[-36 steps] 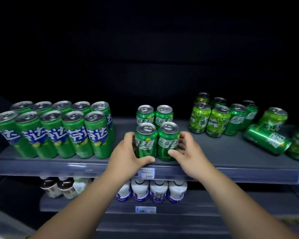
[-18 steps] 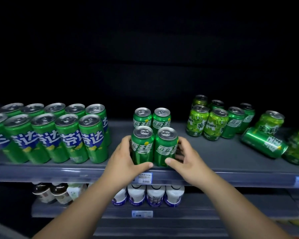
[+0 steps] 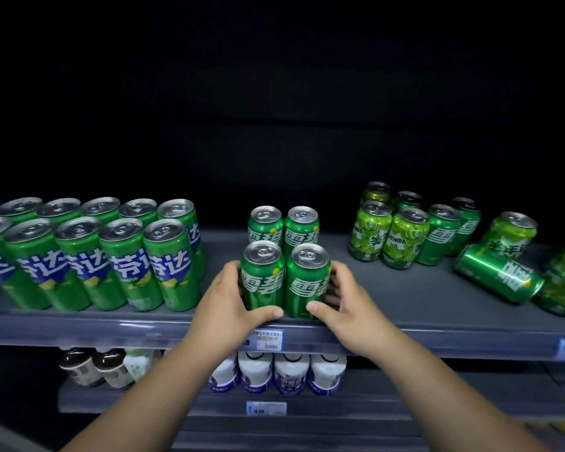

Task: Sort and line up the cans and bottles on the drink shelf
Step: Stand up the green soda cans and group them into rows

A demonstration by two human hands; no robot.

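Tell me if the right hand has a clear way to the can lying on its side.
Probably yes: only bare shelf lies between the right hand and the tipped can. It must first release the front can it grips.

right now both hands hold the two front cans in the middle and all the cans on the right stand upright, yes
Not all: the head view shows one green can on the right lying on its side. The left hand and right hand do hold the two front cans.
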